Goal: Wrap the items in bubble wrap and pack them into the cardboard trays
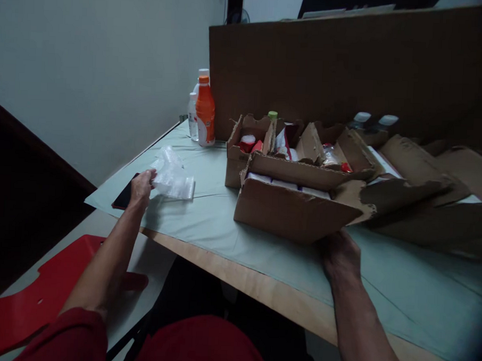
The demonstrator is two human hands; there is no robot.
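My left hand (140,188) pinches a crumpled clear plastic bag (172,175) that rests on the pale green table cover (207,211), next to a dark phone (124,198) at the table's left corner. My right hand (339,255) grips the near bottom edge of an open, torn cardboard box (291,209) holding white packets. Behind it stands a second open cardboard box (242,154) with red and white items inside.
An orange bottle (205,115) and clear bottles (193,114) stand at the back left by a tall brown cardboard partition (350,68). Flattened cardboard (431,210) lies to the right. Red plastic chair parts (32,299) sit on the floor at left.
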